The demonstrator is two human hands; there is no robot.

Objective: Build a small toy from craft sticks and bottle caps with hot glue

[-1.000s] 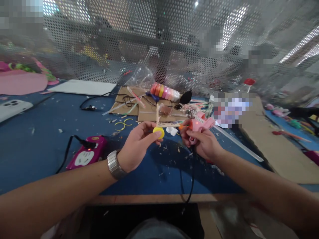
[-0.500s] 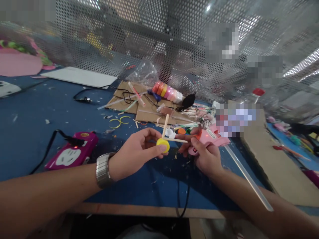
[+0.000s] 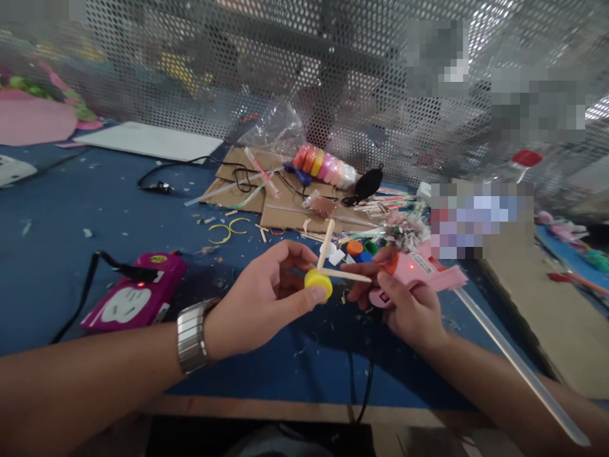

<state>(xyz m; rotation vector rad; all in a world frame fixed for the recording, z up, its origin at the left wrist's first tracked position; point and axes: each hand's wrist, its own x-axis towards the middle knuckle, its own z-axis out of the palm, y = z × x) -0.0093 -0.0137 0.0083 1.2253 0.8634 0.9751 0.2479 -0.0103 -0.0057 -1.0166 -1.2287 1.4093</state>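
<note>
Between thumb and fingers, my left hand [image 3: 266, 298] pinches a yellow bottle cap [image 3: 318, 286]. Two pale wooden sticks meet at the cap in a V: one stick [image 3: 326, 244] points up, the other stick [image 3: 347, 275] points right toward my right hand. My right hand [image 3: 409, 304] is wrapped round a pink glue gun [image 3: 416, 270], with a long clear glue stick [image 3: 523, 368] coming out of its back. A small red light shows on the gun. Its nozzle is hidden by my fingers.
A magenta power strip [image 3: 137, 292] with a plug lies left on the blue table [image 3: 61, 235]. Behind my hands are loose caps [image 3: 354, 247], cardboard [image 3: 290, 214], a packet of coloured clay [image 3: 323, 166] and a black pouch [image 3: 368, 184]. A perforated metal screen [image 3: 266, 57] stands behind.
The view has shifted slightly. Both hands appear a little further right and lower, still holding the yellow cap with its sticks and the glue gun.
</note>
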